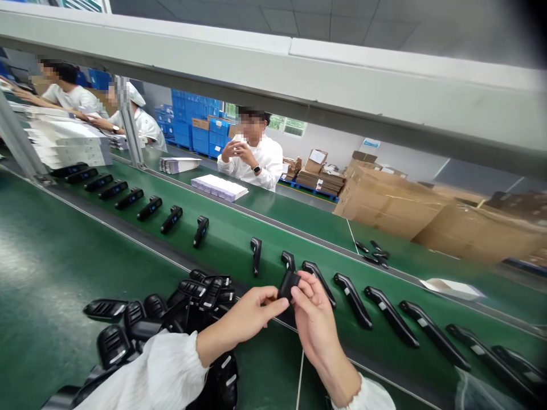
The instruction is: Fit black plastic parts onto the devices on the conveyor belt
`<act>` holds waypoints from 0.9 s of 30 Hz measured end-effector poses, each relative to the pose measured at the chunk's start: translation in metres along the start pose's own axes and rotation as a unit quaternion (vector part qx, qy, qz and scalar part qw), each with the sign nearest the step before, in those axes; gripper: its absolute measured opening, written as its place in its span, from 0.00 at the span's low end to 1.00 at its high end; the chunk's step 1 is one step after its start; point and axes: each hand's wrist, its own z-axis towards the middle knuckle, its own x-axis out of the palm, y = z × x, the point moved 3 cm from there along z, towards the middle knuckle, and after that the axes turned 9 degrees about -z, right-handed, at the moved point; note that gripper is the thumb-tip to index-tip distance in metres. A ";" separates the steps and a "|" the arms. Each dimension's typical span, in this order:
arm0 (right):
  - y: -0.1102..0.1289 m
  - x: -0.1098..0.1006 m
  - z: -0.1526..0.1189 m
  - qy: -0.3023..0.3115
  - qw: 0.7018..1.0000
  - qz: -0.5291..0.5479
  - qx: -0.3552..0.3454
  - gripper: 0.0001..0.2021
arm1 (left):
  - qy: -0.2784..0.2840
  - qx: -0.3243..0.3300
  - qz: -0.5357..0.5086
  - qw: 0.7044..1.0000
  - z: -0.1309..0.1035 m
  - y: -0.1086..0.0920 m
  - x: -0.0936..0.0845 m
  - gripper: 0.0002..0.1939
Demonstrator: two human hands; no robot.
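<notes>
Between my two hands is a small black plastic part, held up over the near edge of the green conveyor belt. My left hand pinches it from the left between thumb and fingers. From the right, the fingertips of my right hand close on its other side. Just behind it lies a bent black handheld device on the belt. More long black devices lie in a row to the right. On the green table by my left forearm is a heap of black plastic covers.
Along the belt to the left stand several black devices with small lit displays. A metal beam crosses overhead. Beyond the belt are white box stacks, a co-worker with raised hands, and large cartons. A plastic bag lies at front right.
</notes>
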 end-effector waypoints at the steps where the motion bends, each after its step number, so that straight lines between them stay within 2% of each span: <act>1: -0.003 -0.006 0.006 -0.003 1.000 -0.023 -0.007 0.19 | 0.007 0.031 0.097 0.995 -0.001 -0.004 -0.005 0.12; 2: -0.006 -0.014 0.014 -0.008 0.998 -0.060 -0.017 0.20 | 0.003 0.068 0.202 0.977 -0.001 -0.008 -0.012 0.10; 4: -0.008 -0.035 0.031 -0.023 0.982 -0.185 -0.039 0.20 | -0.033 0.111 0.405 0.907 -0.001 -0.014 -0.033 0.13; 6: -0.010 -0.056 0.046 -0.024 0.938 -0.342 -0.051 0.19 | -0.066 0.063 0.553 0.828 0.001 -0.011 -0.059 0.19; 7: -0.011 -0.064 0.051 -0.015 0.909 -0.413 -0.054 0.17 | -0.072 0.022 0.595 0.801 0.003 -0.007 -0.071 0.20; 9: -0.016 -0.074 0.057 0.012 0.849 -0.525 -0.063 0.15 | -0.066 -0.043 0.625 0.777 0.007 0.002 -0.088 0.18; 12: -0.027 -0.077 0.056 0.018 0.763 -0.641 -0.075 0.22 | -0.049 -0.065 0.615 0.785 0.010 0.013 -0.095 0.19; 15: -0.036 -0.076 0.055 -0.005 0.689 -0.721 -0.074 0.27 | -0.049 -0.062 0.587 0.806 0.012 0.011 -0.093 0.19; 17: -0.039 -0.077 0.059 -0.017 0.654 -0.752 -0.079 0.25 | -0.052 -0.054 0.553 0.830 0.012 0.003 -0.092 0.15; 19: -0.040 -0.080 0.063 -0.026 0.635 -0.768 -0.078 0.23 | -0.051 -0.042 0.519 0.852 0.011 -0.007 -0.091 0.11; 21: -0.038 -0.083 0.065 -0.029 0.625 -0.777 -0.076 0.22 | -0.039 -0.027 0.460 0.887 0.011 -0.015 -0.088 0.10; 24: -0.025 -0.078 0.061 -0.057 0.621 -0.775 -0.104 0.23 | 0.002 -0.013 0.278 0.961 0.010 -0.020 -0.081 0.10; 25: -0.018 -0.072 0.057 -0.060 0.638 -0.758 -0.119 0.24 | 0.020 -0.007 0.215 0.976 0.010 -0.020 -0.077 0.10; 26: -0.012 -0.064 0.052 -0.044 0.672 -0.728 -0.129 0.25 | 0.038 0.000 0.170 0.985 0.009 -0.020 -0.073 0.08; 27: -0.006 -0.054 0.046 -0.005 0.720 -0.682 -0.130 0.25 | 0.058 0.010 0.147 0.987 0.008 -0.021 -0.068 0.07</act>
